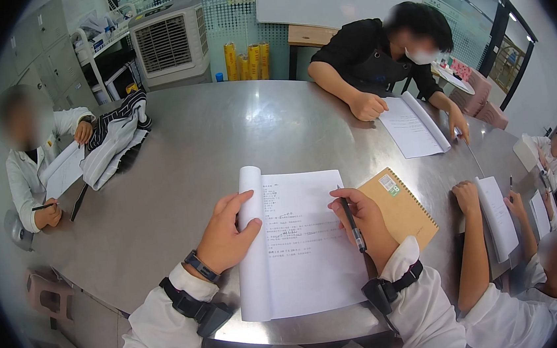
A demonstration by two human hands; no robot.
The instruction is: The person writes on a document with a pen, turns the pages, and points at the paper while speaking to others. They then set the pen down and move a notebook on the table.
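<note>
A white printed paper booklet (304,238) lay in front of us at the near edge of a round grey metal table (186,175), its earlier pages rolled back along the left side. Our left hand (227,235) rested palm down on that rolled edge, fingers loosely spread and thumb apart, pressing the pages flat. Our right hand (362,216) sat on the booklet's right margin, fingers pinched around a black pen (351,224) with its tip pointing down toward us. Both wrists wore dark straps over white sleeves.

A tan spiral-bound notebook (404,206) lay just beside the booklet, partly under our right hand. To the right, another person's forearm (473,243) rested next to a narrow white sheet (497,214). Across the table, a person in black (374,53) leaned over an open white booklet (410,126). At the far left, a person in a white coat (27,176) sat beside a heap of striped and grey cloth (114,145). A white boxy air cooler (171,41) stood behind the table.
</note>
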